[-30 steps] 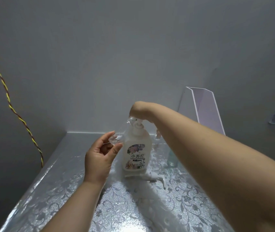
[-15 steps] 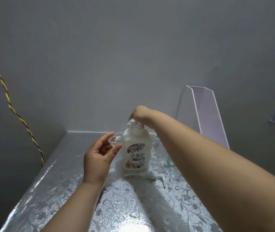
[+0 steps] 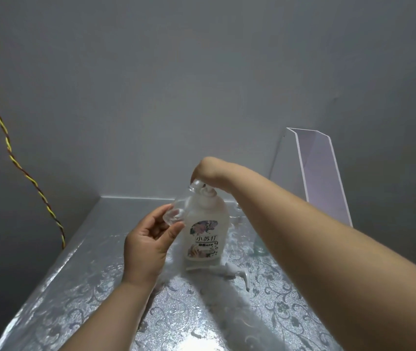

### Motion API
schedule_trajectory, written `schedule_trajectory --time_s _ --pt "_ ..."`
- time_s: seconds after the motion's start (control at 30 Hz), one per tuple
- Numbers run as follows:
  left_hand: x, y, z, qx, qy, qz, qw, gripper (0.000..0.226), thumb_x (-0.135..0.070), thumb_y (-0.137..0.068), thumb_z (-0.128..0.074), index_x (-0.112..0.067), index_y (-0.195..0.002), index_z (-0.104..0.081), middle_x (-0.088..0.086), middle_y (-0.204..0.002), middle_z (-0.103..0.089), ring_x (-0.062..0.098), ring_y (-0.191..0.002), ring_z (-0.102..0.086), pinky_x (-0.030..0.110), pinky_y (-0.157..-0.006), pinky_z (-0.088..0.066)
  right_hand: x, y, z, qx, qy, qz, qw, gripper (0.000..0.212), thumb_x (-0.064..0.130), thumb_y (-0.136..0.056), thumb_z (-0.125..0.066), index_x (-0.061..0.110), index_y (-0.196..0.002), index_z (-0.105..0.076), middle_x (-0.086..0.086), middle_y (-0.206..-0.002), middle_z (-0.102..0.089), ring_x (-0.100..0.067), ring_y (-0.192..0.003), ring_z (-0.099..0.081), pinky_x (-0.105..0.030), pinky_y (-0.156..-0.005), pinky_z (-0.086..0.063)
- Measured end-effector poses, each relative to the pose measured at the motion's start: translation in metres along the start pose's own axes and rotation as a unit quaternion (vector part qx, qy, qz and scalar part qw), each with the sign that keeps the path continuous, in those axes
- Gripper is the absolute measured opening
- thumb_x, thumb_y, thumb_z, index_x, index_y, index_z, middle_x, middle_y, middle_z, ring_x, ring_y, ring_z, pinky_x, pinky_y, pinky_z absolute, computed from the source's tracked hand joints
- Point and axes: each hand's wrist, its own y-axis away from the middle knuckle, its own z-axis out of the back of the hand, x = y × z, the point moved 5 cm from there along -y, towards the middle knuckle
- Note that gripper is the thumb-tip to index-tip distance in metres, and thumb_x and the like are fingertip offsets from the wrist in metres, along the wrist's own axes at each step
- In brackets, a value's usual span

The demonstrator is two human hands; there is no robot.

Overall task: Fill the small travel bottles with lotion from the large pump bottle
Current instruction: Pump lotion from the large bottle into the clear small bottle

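**Spout and bottle mouth barely lined up: a miss was the main risk**

The large pump bottle (image 3: 205,229) stood upright on the patterned silver worktop (image 3: 75,287), near the back wall. The right hand (image 3: 208,168) came down over the pump head (image 3: 201,188), wrist bent, its fingers curled out of sight, so whether they gripped the head or only pressed on it could not be told. The left hand (image 3: 148,244) held a small clear travel bottle (image 3: 175,214) pinched between thumb and fingertips, just beside the pump bottle's shoulder and below the spout.

From here, the likeliest trouble seemed to be lotion missing the narrow mouth. The small bottle was transparent and hard to make out, and whether its opening sat right under the spout could not be judged. A hard press could have pushed lotion over the rim and onto the fingers or the worktop. Pressing off-centre might also have tipped the tall pump bottle, since nothing steadied its base. Slippery fingers would have loosened the light pinch. Another small bottle (image 3: 260,247) stood half hidden behind the right forearm, where a sweep of the arm could have knocked it.
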Motion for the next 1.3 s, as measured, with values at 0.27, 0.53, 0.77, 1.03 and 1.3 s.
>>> schedule_trajectory --time_s 0.27,0.53,0.77,1.03,1.3 --pt "0.0 0.001 0.004 -0.01 -0.012 0.005 1.0 0.041 -0.011 -0.066 -0.074 -0.021 -0.106 -0.068 -0.009 -0.093 -0.076 0.005 -0.087 -0.07 0.015 -0.078 -0.053 -0.003 -0.002 -0.009 0.0 0.079 0.026 0.997 0.034 0.001 -0.093 -0.045 -0.001 -0.122 -0.062 -0.017 -0.127 -0.06 -0.032 -0.115 -0.059 -0.03 -0.086 -0.048" --pt "-0.003 0.003 -0.001 -0.003 -0.008 0.009 1.0 0.04 -0.012 -0.067 -0.072 -0.02 -0.106 -0.066 -0.011 -0.09 -0.076 0.002 -0.084 -0.07 0.013 -0.074 -0.053 0.005 0.01 0.007 0.002 0.068 0.025 0.997 0.02 0.005 -0.096 -0.042 0.005 -0.103 -0.061 -0.01 -0.09 -0.049 -0.021 -0.085 -0.041 -0.025 -0.053 -0.032" --pt "0.0 0.0 0.001 -0.01 -0.001 0.01 1.0 0.04 -0.015 -0.067 -0.074 -0.021 -0.107 -0.068 -0.007 -0.094 -0.076 0.006 -0.088 -0.071 0.014 -0.076 -0.053 -0.001 -0.002 -0.003 0.034 0.059 0.017 0.998 0.027 0.003 -0.091 -0.051 -0.001 -0.113 -0.065 -0.012 -0.09 -0.065 -0.021 -0.082 -0.05 -0.024 -0.062 -0.039" --pt "-0.002 -0.001 0.003 -0.011 0.005 0.007 1.0 0.038 -0.016 -0.067 -0.074 -0.024 -0.104 -0.069 -0.007 -0.095 -0.076 0.007 -0.088 -0.071 0.017 -0.078 -0.054 -0.002 0.002 -0.003 0.014 0.044 -0.004 0.999 0.034 0.005 -0.095 -0.044 0.001 -0.125 -0.06 -0.013 -0.13 -0.059 -0.03 -0.114 -0.057 -0.033 -0.095 -0.045" --pt "-0.008 0.0 -0.002 -0.003 0.009 -0.007 1.0 0.038 -0.014 -0.068 -0.072 -0.021 -0.105 -0.067 -0.011 -0.089 -0.076 0.001 -0.084 -0.07 0.012 -0.074 -0.052 0.0 0.014 0.011 -0.011 0.02 -0.001 1.0 0.023 0.004 -0.095 -0.041 0.004 -0.079 -0.057 -0.006 -0.063 -0.056 -0.024 -0.079 -0.04 -0.019 -0.056 -0.038"
